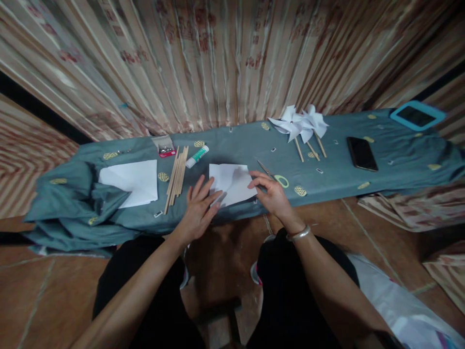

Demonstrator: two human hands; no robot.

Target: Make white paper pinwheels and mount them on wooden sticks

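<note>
A white sheet of paper (232, 179) with faint crease lines lies near the front edge of the cloth-covered bench. My left hand (199, 206) rests at its left side with fingers spread, the fingertips touching the paper. At the opposite edge, the bent fingers and thumb of my right hand (271, 191) close on the paper. Just beyond that hand lie scissors (279, 180) with light green handles. A glue stick (197, 156) and a bundle of several wooden sticks (177, 177) lie to the left of the paper.
On the left are a stack of white paper (140, 182), partly under bunched cloth, and a small box of metal pins (166, 148). Several paper pinwheels on sticks (300, 126) lie at the back right, near a black phone (362, 153) and a blue-framed tablet (417, 115). Curtains (225, 63) hang behind.
</note>
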